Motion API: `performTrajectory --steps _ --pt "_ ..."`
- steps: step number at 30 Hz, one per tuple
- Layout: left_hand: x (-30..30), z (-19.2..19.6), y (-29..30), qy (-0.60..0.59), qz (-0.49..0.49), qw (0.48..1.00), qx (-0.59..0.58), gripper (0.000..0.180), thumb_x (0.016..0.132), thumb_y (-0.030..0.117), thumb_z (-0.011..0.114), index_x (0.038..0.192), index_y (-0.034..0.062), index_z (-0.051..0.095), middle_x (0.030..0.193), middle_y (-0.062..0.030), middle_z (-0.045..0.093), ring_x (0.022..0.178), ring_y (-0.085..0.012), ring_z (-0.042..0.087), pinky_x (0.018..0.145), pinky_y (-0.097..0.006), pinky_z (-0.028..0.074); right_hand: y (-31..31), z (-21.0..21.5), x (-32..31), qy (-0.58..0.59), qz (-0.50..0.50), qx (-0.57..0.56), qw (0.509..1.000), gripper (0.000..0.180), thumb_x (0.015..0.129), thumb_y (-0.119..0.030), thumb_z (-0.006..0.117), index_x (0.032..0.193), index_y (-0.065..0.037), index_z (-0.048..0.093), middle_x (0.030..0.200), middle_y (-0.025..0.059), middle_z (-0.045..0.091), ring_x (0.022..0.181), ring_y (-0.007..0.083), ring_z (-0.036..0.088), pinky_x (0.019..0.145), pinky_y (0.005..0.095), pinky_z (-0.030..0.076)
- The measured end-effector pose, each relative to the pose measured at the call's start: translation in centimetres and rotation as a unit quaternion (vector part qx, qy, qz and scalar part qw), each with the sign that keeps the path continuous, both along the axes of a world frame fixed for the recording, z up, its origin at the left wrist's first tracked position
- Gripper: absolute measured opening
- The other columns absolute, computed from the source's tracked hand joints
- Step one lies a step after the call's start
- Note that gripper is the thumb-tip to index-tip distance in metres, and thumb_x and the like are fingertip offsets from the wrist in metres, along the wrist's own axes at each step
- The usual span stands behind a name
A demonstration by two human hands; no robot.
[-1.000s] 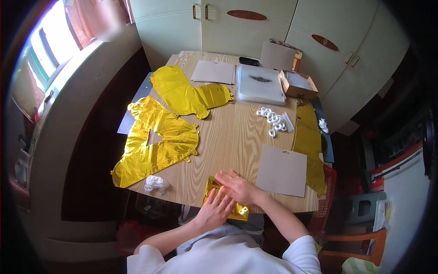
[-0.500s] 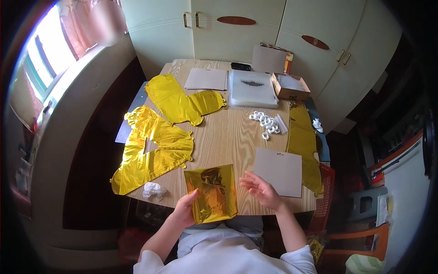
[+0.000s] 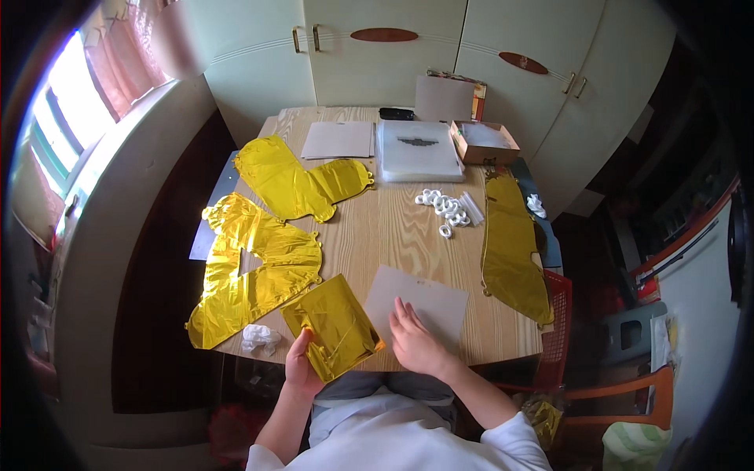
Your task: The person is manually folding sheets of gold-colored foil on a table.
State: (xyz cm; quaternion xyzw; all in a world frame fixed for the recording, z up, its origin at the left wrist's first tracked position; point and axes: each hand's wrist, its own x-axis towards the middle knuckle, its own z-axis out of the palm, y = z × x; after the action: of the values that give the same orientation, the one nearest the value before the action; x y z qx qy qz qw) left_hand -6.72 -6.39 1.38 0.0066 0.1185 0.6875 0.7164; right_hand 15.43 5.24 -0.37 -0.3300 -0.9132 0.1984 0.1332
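My left hand (image 3: pixel 302 363) grips a folded gold foil balloon (image 3: pixel 334 326) by its left edge, thumb on top, just over the table's near edge. It is a flat, shiny square, held tilted. My right hand (image 3: pixel 414 339) lies with outstretched fingers on a grey cardboard sheet (image 3: pixel 428 294), which has a small slot at its far edge. Flat gold foil balloons lie around: one (image 3: pixel 267 271) at the left, another (image 3: pixel 294 177) behind it, and a long one (image 3: pixel 510 243) at the right.
White tape rings (image 3: pixel 452 208) lie mid-table near clear tubes (image 3: pixel 473 209). Farther back are cardboard sheets (image 3: pixel 338 140), a stack of clear plastic bags (image 3: pixel 416 161), a black case (image 3: pixel 397 114) and an open box (image 3: pixel 485 145). Crumpled tissue (image 3: pixel 261 338) sits at the near left.
My right hand has moved left onto the cardboard sheet, which has slid left and turned. The folded balloon in my left hand has shifted left and tilted.
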Motion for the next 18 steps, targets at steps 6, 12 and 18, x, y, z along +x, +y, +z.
performTrajectory --steps 6,12,18 --pt "0.4 -1.4 -0.6 0.062 -0.013 0.995 -0.083 0.050 0.103 0.041 0.038 0.141 0.0086 0.044 0.141 -0.0155 0.052 0.125 -0.0356 0.054 0.104 -0.055 0.043 6.5 2.8 5.8 -0.122 0.060 0.045 0.990 0.049 0.091 -0.021 0.060 0.139 -0.010 0.052 0.154 0.0183 0.035 0.145 0.0384 0.028 0.115 0.0499 0.030" --pt "5.4 -1.5 1.2 0.080 -0.045 0.981 -0.172 0.050 0.104 0.040 0.036 0.143 0.0089 0.041 0.144 -0.0131 0.049 0.130 -0.0320 0.050 0.110 -0.050 0.038 1.0 2.1 7.0 -0.128 -0.011 0.097 0.987 0.049 0.084 -0.025 0.066 0.132 -0.014 0.060 0.147 0.0090 0.048 0.126 0.0286 0.049 0.103 0.0448 0.042" --pt "6.8 -0.7 3.0 0.078 -0.063 0.966 -0.237 0.047 0.104 0.036 0.037 0.142 0.0086 0.042 0.144 -0.0135 0.049 0.131 -0.0329 0.048 0.111 -0.050 0.037 1.6 1.0 6.9 -0.045 -0.035 0.099 0.994 0.035 0.087 -0.010 0.053 0.118 -0.008 0.068 0.126 0.0081 0.064 0.105 0.0239 0.061 0.091 0.0395 0.047"
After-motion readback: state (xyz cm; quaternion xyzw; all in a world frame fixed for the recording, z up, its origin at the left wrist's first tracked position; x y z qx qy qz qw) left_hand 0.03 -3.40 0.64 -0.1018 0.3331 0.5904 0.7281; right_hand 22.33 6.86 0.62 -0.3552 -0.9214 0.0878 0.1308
